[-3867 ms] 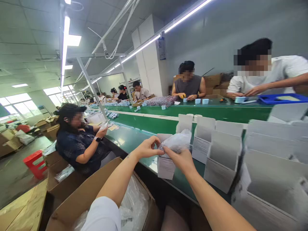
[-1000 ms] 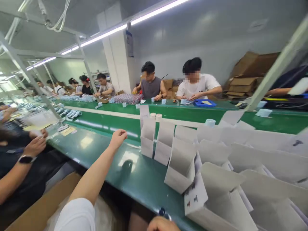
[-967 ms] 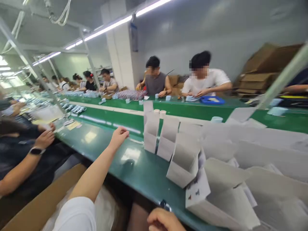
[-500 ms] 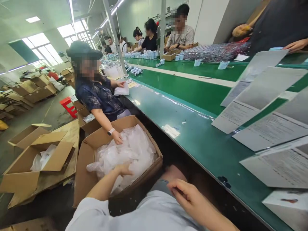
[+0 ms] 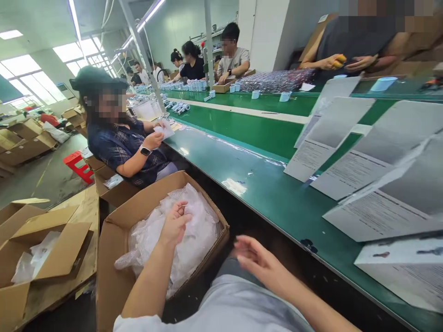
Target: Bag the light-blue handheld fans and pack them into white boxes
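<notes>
Over a cardboard box [image 5: 114, 258] of bubble-wrap bags [image 5: 152, 240], my left hand [image 5: 175, 223] is closed, its thumb and fingers pinching the edge of a translucent bubble-wrap bag [image 5: 195, 207]. Where that bag ends and the pile below begins is hard to make out. My right hand [image 5: 254, 258] is above my lap, to the right of the box. Its fingers are apart, slightly blurred, and nothing is in them.
A green workbench [image 5: 242, 184] runs along the right, with printed white boxes [image 5: 380, 207] leaning on it. A co-worker [image 5: 121, 143] sits beyond the cardboard box, holding a white bag [image 5: 168, 130]. Open cartons [image 5: 51, 249] stand at left. Other people work across the conveyor [image 5: 224, 115].
My left hand has risen from the pile and closed on a bag edge. My right hand's fingers have opened out. The co-worker's hand has left the box. The view has turned right.
</notes>
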A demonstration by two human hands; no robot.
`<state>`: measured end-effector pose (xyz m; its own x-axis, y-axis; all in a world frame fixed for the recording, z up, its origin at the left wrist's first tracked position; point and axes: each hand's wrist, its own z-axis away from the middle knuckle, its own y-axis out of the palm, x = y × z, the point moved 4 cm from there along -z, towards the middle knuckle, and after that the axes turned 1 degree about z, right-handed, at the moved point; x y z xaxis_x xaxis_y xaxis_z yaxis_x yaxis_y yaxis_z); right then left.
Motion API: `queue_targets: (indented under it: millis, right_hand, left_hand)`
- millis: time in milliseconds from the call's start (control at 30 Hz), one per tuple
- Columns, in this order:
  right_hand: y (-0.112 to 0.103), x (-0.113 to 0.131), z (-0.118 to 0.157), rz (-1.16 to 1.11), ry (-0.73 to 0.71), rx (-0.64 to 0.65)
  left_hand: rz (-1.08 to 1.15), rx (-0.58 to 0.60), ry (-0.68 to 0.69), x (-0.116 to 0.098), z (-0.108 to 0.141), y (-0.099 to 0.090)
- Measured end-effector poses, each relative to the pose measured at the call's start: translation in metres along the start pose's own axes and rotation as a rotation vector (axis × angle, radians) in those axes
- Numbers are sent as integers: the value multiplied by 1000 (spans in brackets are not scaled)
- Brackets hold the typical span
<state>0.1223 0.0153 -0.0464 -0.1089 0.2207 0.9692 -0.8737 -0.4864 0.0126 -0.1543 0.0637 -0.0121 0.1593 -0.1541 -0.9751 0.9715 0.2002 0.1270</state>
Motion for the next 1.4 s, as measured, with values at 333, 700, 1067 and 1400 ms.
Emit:
queue_targets:
  millis: [333, 700, 1067, 1400]
  right_hand:
    - [-14, 30, -36, -659, -86, 48]
    - [-59, 74, 27, 643, -593, -728]
    - [-37, 102, 30, 703, -615, -352]
    - [-66, 80, 19, 217, -441, -493]
  left_hand:
    - [526, 174, -37, -22, 21, 121]
    - [294, -120, 242, -36, 21, 117]
    - [3, 77, 348, -18, 47, 153]
    - [151, 474, 224, -17, 47, 168]
